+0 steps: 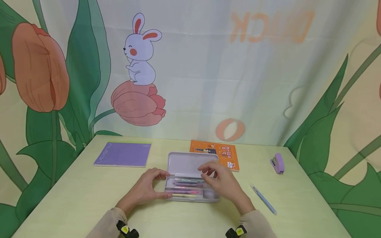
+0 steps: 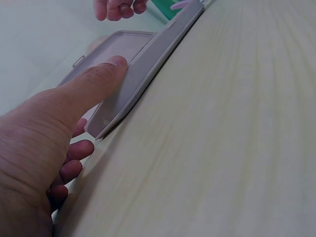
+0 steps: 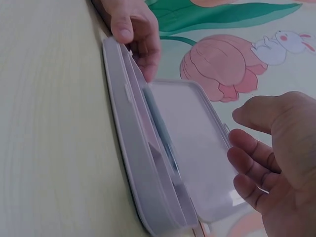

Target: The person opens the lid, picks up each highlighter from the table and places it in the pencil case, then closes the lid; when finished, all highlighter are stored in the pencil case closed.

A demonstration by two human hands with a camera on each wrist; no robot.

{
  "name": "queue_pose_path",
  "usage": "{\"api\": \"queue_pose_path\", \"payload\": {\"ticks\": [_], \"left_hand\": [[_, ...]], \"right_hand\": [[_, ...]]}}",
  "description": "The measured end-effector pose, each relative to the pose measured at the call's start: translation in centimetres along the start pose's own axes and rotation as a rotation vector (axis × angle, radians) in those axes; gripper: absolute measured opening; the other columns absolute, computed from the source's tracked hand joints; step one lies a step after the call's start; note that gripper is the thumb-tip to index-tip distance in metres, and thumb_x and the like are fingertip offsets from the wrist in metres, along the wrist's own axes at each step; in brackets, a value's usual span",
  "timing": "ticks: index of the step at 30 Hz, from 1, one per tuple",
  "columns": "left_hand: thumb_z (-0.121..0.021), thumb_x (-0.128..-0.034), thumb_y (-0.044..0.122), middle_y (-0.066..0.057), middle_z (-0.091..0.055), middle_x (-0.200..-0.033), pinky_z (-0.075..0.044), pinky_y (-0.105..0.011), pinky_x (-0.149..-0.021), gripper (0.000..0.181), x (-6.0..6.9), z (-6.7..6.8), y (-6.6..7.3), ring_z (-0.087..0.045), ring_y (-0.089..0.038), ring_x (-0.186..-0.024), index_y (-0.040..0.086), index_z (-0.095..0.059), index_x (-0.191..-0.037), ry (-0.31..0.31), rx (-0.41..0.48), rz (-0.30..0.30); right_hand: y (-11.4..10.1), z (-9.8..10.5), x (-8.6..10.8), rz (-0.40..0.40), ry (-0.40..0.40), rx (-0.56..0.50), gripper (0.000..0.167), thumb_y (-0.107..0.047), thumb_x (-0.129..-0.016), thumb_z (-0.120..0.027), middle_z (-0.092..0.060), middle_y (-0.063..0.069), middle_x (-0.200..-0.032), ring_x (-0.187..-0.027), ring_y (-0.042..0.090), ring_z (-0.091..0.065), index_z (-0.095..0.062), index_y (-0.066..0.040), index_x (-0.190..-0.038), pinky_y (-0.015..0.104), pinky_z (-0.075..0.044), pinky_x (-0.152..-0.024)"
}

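A pale lavender pencil case (image 1: 210, 200) lies on the table with its lid (image 1: 183, 163) tipped back. Several pens (image 1: 186, 191) lie inside, and the right front compartment looks bare. My left hand (image 1: 146, 186) holds the case's left end, the thumb against the front wall (image 2: 116, 91) and the other fingers round the end. Above the right part of the case hovers my right hand (image 1: 224, 183), its fingers (image 3: 249, 150) loosely bent with nothing between them. The right wrist view shows a gap between this hand and the lid.
A purple notebook (image 1: 125, 154) lies at the back left. Behind the case is an orange booklet (image 1: 229, 155), partly covered by the lid. To the right are a blue pen (image 1: 264, 200) and a purple stapler (image 1: 278, 163). A printed curtain (image 1: 190, 66) hangs behind the table.
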State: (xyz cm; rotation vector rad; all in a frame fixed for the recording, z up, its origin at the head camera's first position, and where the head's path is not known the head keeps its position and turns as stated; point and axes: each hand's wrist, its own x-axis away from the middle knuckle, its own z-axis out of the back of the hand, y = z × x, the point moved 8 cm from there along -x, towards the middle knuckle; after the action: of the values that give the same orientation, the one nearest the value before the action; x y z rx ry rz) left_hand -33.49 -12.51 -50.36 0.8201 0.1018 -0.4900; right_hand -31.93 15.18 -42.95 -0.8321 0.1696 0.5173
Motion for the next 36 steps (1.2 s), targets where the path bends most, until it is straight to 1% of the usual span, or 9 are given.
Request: {"api": "queue_pose_path", "payload": {"ticks": [5,8,12,14,16,20,24,29,36], "left_hand": [[-0.101,-0.0746,0.059,0.007,-0.069,-0.119,-0.054,-0.045,-0.110,0.076,0.1,0.0,0.0,-0.062,-0.016,-0.116,0.020,-0.074,-0.134,-0.001,0.006,0.004],[-0.101,-0.0744,0.058,0.007,-0.069,-0.118,-0.054,-0.045,-0.109,0.076,0.1,0.0,0.1,-0.062,-0.017,-0.116,0.019,-0.074,-0.134,0.002,0.006,0.004],[-0.101,-0.0743,0.059,0.008,-0.069,-0.117,-0.054,-0.044,-0.109,0.076,0.1,-0.1,-0.1,-0.062,-0.016,-0.115,0.020,-0.074,-0.134,0.001,0.002,0.005],[-0.100,-0.0744,0.060,0.008,-0.068,-0.117,-0.054,-0.044,-0.108,0.076,0.1,-0.2,-0.2,-0.062,-0.016,-0.115,0.021,-0.074,-0.134,-0.002,0.001,0.007],[-0.100,-0.0744,0.061,0.009,-0.068,-0.117,-0.053,-0.044,-0.108,0.076,0.1,-0.2,-0.2,-0.062,-0.015,-0.115,0.021,-0.074,-0.134,-0.002,0.001,0.008],[-0.100,-0.0746,0.060,0.009,-0.068,-0.117,-0.054,-0.044,-0.108,0.076,0.1,-0.1,-0.1,-0.062,-0.015,-0.115,0.020,-0.074,-0.134,0.002,0.002,0.000],[-0.101,-0.0744,0.059,0.008,-0.069,-0.117,-0.054,-0.044,-0.109,0.076,0.0,-0.1,-0.1,-0.062,-0.016,-0.115,0.020,-0.074,-0.134,0.005,0.003,-0.006],[-0.101,-0.0741,0.059,0.008,-0.069,-0.117,-0.054,-0.044,-0.109,0.076,0.0,-0.1,0.0,-0.062,-0.016,-0.115,0.021,-0.074,-0.134,0.004,0.000,-0.005],[-0.101,-0.0742,0.058,0.008,-0.068,-0.117,-0.053,-0.045,-0.109,0.076,0.1,-0.1,0.0,-0.062,-0.016,-0.115,0.020,-0.074,-0.134,0.001,0.002,0.004]], "right_hand": [[1.5,1.9,0.6,-0.029,0.041,0.025,0.026,-0.009,-0.101,-0.082,-0.079,0.004,-0.123,-0.099,0.015,-0.070,-0.079,-0.012,-0.126,0.032,-0.057,-0.083],[2.3,3.2,1.0,-0.047,0.073,0.034,0.027,-0.008,-0.100,-0.083,-0.080,0.006,-0.124,-0.099,0.015,-0.072,-0.079,-0.010,-0.127,0.032,-0.057,-0.082],[3.4,4.9,1.9,-0.073,0.107,0.042,0.026,-0.008,-0.100,-0.084,-0.079,0.005,-0.122,-0.099,0.016,-0.072,-0.079,-0.011,-0.125,0.037,-0.058,-0.083],[4.0,5.7,2.3,-0.092,0.120,0.056,0.026,-0.008,-0.100,-0.084,-0.079,0.002,-0.120,-0.100,0.016,-0.072,-0.079,-0.014,-0.125,0.039,-0.058,-0.084],[4.5,6.5,2.8,-0.114,0.132,0.073,0.026,-0.009,-0.100,-0.084,-0.077,0.000,-0.119,-0.100,0.016,-0.071,-0.079,-0.015,-0.124,0.039,-0.058,-0.084],[5.7,8.3,3.9,-0.164,0.152,0.109,0.030,-0.010,-0.099,-0.084,-0.077,0.002,-0.121,-0.103,0.020,-0.071,-0.078,-0.014,-0.128,0.040,-0.058,-0.086],[7.0,10.0,5.1,-0.216,0.176,0.140,0.033,-0.010,-0.099,-0.086,-0.076,0.007,-0.123,-0.106,0.023,-0.070,-0.077,-0.013,-0.130,0.038,-0.057,-0.087],[8.4,11.8,6.3,-0.231,0.200,0.173,0.034,-0.011,-0.099,-0.086,-0.076,0.010,-0.124,-0.106,0.023,-0.070,-0.076,-0.013,-0.132,0.035,-0.056,-0.086],[9.6,13.0,7.9,-0.251,0.219,0.186,0.033,-0.012,-0.099,-0.085,-0.076,0.010,-0.121,-0.104,0.023,-0.070,-0.076,-0.013,-0.131,0.029,-0.054,-0.082]]}}
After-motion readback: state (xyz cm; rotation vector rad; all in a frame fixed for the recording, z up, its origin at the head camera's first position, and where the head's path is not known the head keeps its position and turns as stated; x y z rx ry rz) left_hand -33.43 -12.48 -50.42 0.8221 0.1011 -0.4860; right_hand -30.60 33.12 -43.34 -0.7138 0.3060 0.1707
